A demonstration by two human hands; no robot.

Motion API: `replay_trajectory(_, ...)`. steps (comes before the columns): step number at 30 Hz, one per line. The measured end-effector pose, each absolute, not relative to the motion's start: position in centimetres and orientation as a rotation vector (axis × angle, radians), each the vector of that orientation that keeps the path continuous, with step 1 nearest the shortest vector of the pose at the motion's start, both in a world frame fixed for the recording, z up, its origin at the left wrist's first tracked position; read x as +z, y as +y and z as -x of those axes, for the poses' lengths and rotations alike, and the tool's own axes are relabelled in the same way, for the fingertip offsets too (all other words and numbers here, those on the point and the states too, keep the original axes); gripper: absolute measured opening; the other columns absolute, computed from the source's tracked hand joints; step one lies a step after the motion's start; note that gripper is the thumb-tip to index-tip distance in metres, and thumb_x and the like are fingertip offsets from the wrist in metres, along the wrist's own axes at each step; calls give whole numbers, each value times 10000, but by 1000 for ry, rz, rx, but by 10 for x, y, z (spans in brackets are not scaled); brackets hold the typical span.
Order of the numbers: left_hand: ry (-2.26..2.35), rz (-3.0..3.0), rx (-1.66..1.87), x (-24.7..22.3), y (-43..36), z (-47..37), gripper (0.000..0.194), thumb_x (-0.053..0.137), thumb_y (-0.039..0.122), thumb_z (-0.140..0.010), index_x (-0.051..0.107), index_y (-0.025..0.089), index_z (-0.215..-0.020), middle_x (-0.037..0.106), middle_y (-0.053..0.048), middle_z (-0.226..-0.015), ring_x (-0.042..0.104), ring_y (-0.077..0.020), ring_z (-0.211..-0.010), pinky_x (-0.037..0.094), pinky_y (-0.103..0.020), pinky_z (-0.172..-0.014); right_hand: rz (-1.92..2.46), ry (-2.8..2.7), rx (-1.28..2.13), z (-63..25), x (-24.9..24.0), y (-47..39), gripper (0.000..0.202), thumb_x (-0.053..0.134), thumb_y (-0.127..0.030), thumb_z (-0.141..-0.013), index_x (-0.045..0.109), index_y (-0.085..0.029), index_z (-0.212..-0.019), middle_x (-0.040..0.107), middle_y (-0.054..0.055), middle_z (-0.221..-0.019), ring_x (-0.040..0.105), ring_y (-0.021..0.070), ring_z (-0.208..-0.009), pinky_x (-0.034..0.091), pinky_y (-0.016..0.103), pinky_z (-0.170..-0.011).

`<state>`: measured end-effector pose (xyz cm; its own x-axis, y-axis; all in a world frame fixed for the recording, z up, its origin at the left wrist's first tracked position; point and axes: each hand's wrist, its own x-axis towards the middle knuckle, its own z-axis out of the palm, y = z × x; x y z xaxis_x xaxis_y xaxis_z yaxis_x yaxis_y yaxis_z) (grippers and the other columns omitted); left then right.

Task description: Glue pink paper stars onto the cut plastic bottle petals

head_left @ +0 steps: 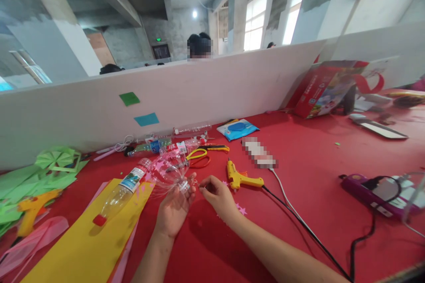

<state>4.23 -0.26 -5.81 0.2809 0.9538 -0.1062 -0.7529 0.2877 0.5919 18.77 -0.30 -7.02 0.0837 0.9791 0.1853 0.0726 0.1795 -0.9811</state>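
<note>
My left hand [173, 213] is closed around the neck end of a clear plastic bottle cut into strips [171, 172]. The strips fan out away from me, with pink paper stars [158, 169] among them. Beside the neck, the thumb and forefinger of my right hand [216, 193] are pinched together. A thin, see-through strand [195, 181] runs between the bottle neck and those fingertips; its exact kind is unclear. Several more pink stars [241, 208] lie on the table by my right wrist.
A yellow glue gun [241, 177] with a black cord lies right of my hands. Left are a whole bottle [121, 192] on yellow sheets [83, 247], green paper [59, 163] and another glue gun [31, 212]. Behind are scissors [198, 155] and bottles; a purple power strip [375, 196] lies right.
</note>
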Motion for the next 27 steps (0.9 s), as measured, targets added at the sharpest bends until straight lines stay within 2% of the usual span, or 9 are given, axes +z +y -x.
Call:
replay_trajectory(4, 498, -475, 1184, -60, -2, -42, 285, 783, 186, -601, 731, 155, -879, 736, -100, -986, 692, -193, -793, 564, -283, -746, 1173, -1290, 973, -189, -74, 0, 63, 541, -246, -699, 545, -193, -665, 533, -36, -582, 473, 119, -548, 374, 222, -514)
replay_trajectory(9, 513, -488, 1201, -59, -2, -44, 235, 769, 163, -607, 728, 147, -838, 745, -89, -906, 687, -189, -799, 558, -275, -748, 1161, -1363, 961, -190, -75, 1, 153, 542, -195, -730, 647, -175, -839, 597, -6, -676, 539, 138, -618, 417, 237, -584)
replay_trajectory(13, 521, -518, 1168, -56, -4, -43, 228, 743, 159, -635, 717, 161, -862, 730, -86, -975, 671, -162, -715, 552, -269, -687, 1137, -1472, 925, -191, -70, -3, 142, 569, -132, -736, 698, -187, -715, 589, 3, -678, 552, 139, -663, 409, 237, -639)
replay_trajectory(16, 531, -544, 1139, -55, -5, -41, 190, 745, 181, -630, 715, 143, -813, 735, -87, -883, 652, -144, -658, 541, -242, -662, 1134, -1525, 895, -192, -67, -5, 162, 585, -121, -754, 697, -195, -662, 545, -12, -639, 526, 125, -627, 390, 229, -613)
replay_trajectory(19, 543, -538, 1133, -57, -4, -41, 156, 752, 186, -616, 708, 124, -753, 731, -91, -800, 658, -157, -676, 541, -241, -673, 1141, -1554, 870, -192, -67, -5, 172, 594, -87, -736, 675, -190, -625, 519, -22, -618, 514, 122, -613, 372, 227, -591)
replay_trajectory(24, 560, -516, 1150, -59, -3, -43, 176, 720, 159, -642, 703, 113, -812, 721, -93, -780, 664, -172, -722, 547, -254, -692, 1148, -1564, 850, -193, -66, -5, 172, 591, -89, -715, 643, -187, -584, 521, -22, -609, 503, 123, -601, 366, 228, -580)
replay_trajectory(27, 576, -506, 1186, -59, -2, -41, 154, 694, 168, -693, 686, 130, -842, 717, -85, -820, 631, -131, -626, 516, -208, -550, 1164, -1532, 851, -194, -64, -5, 140, 584, -148, -728, 659, -189, -617, 537, -11, -618, 499, 130, -602, 365, 237, -580)
